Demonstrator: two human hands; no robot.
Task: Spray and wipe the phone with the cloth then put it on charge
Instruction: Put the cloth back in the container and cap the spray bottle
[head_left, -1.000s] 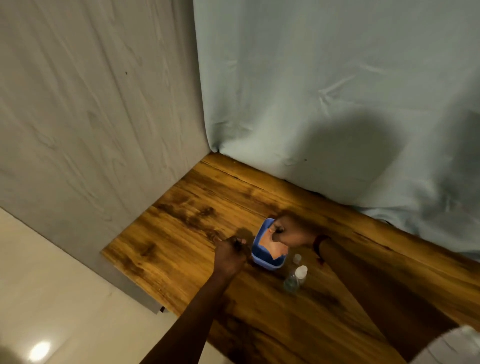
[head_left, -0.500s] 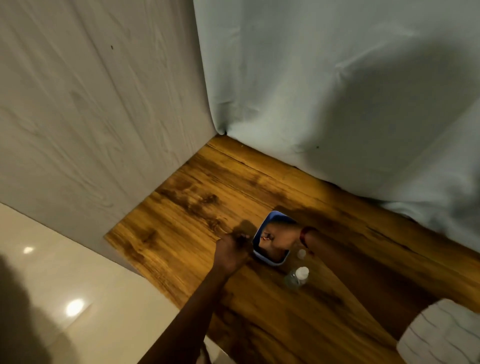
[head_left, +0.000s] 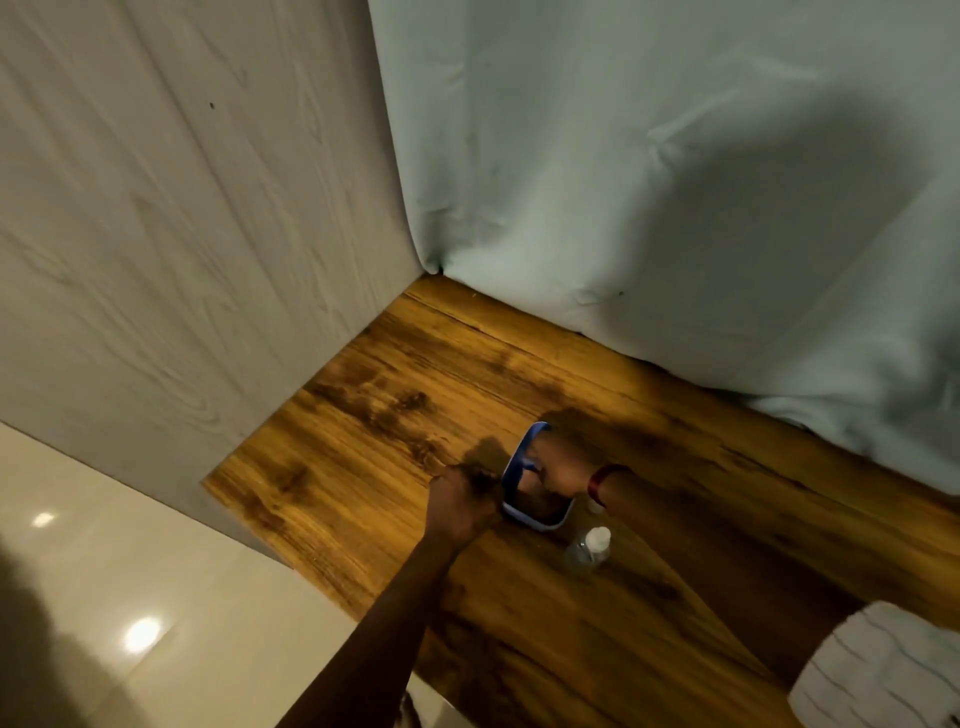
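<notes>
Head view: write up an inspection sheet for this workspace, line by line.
Surface: wooden table, dark-streaked grain, partly in shadow.
Job's things: phone in a blue case, lying on the table; clear spray bottle close by, nearer the camera; cloth not made out.
Clutter: small white cap between bottle and wrist; white striped fabric at lower right.
Hands: left hand curled at the phone's left edge; right hand over the phone; both grips unclear.
Cables: nothing seen.
Surroundings: pale curtain behind, grey wood-grain panel on the left, glossy floor below.

Likely home room: wood-grain tabletop (head_left: 415, 395), pale curtain (head_left: 623, 156), glossy tiled floor (head_left: 156, 597).
</notes>
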